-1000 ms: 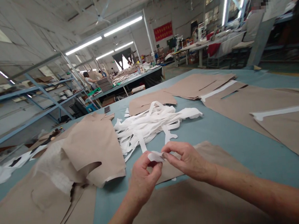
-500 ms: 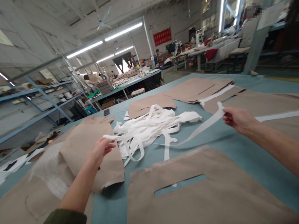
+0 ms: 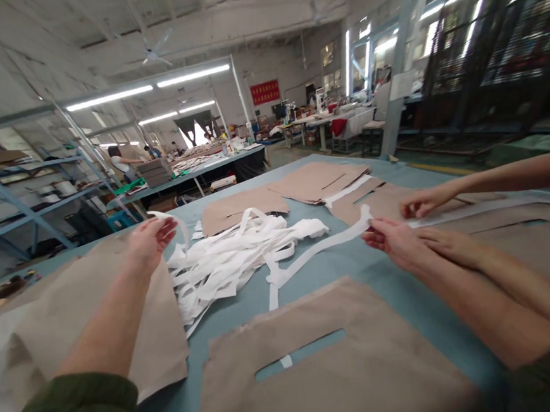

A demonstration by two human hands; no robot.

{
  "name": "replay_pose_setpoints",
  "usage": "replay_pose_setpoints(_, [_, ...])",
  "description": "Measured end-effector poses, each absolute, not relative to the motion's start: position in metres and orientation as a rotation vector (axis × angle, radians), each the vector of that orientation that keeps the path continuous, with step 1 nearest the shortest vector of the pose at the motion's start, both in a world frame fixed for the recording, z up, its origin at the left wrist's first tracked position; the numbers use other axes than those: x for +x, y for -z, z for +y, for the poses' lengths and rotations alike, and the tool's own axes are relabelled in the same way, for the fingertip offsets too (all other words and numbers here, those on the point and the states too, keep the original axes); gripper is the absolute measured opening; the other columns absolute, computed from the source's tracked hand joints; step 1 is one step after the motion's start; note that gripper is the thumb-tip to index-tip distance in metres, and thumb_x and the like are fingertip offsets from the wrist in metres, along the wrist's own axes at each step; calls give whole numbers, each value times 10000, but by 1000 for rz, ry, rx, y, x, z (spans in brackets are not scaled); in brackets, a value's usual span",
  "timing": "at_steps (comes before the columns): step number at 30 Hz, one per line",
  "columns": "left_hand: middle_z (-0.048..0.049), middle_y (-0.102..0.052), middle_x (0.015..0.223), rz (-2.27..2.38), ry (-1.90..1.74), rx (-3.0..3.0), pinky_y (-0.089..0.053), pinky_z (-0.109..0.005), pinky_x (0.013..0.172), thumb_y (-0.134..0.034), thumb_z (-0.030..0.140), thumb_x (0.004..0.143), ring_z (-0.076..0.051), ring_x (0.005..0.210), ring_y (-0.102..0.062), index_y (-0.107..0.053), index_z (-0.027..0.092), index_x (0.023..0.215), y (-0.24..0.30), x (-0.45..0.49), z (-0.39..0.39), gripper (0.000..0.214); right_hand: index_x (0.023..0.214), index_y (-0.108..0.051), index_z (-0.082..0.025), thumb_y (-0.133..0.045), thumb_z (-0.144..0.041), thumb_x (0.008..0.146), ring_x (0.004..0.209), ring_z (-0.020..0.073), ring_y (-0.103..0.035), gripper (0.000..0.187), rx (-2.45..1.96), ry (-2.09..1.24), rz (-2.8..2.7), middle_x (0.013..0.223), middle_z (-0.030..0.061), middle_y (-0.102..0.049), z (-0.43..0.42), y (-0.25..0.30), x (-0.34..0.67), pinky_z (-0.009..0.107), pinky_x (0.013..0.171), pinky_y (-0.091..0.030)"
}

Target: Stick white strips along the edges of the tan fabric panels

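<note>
Between the fingers of my left hand (image 3: 150, 244) is the end of a narrow white fabric strip (image 3: 181, 225), raised over the left side of the table. My right hand (image 3: 392, 238) pinches one end of another white strip (image 3: 323, 248), whose far end lies by the pile. A tangled heap of white strips (image 3: 240, 253) rests on the blue table between my hands. Closest to me is a beige fabric piece (image 3: 327, 379) with a long slot cut in it. More beige fabric (image 3: 102, 308) lies under my left forearm, partly folded.
At the right, a co-worker's two hands (image 3: 422, 202) work on a white strip over beige fabric, close beside my right hand. Stacked beige pieces (image 3: 320, 180) lie toward the back of the table (image 3: 389, 324). Blue shelving (image 3: 32, 215) stands at the left.
My left hand has lifted its strip up and left, away from the heap. The view has turned right, bringing the co-worker's hands into sight. My right hand still holds its strip.
</note>
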State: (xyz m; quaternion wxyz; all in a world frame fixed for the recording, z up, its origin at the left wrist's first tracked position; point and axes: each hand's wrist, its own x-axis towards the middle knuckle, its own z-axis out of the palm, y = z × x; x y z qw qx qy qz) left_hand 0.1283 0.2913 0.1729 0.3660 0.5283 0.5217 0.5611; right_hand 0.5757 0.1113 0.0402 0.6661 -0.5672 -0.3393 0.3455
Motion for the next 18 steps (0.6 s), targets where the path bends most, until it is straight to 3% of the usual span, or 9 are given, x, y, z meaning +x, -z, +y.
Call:
replay_pose_setpoints(5, [-28,-659,660,1486,-951,1693,-489,-290,623,-660,404,846,-161,640,-625,-611,158,679,-129,176,281,301,806,-633,-199,-816,-445,706,593,140,-669,323,-1226,-940,-803,711,13,-687,96,-53,520,241,561,-539])
replay_pose_setpoints(11, [-50,-672,798,1458,-824,2052,-451,-330,791,-774,289,701,-230,906,-611,-549,210,596,-109,212,242,261,833,-676,-195,-838,-500,661,620,149,-663,386,-1190,-999,-991,677,-2,-680,72,-72,483,259,619,-548])
replay_pose_setpoints(14, [-46,-704,832,1153,-753,2157,-468,-324,793,-661,409,804,-244,904,-641,-673,235,742,-111,238,208,184,849,-688,-202,-749,-424,775,675,163,-680,242,-1150,-927,-1255,755,14,-704,56,-85,470,274,650,-555])
replay_pose_setpoints(16, [-37,-733,912,899,-674,2173,-495,-308,809,-482,493,917,-219,911,-667,-734,259,914,-113,256,184,344,839,-697,-211,-671,-315,830,749,180,-693,108,-1105,-795,-1465,822,34,-724,45,-95,461,290,697,-558])
replay_pose_setpoints(18, [-44,-750,931,644,-576,2147,-517,-301,824,-359,531,967,-209,908,-686,-760,254,953,-116,271,163,487,829,-700,-228,-608,-203,841,817,189,-697,96,-1037,-630,-1634,856,35,-735,34,-105,455,301,756,-560])
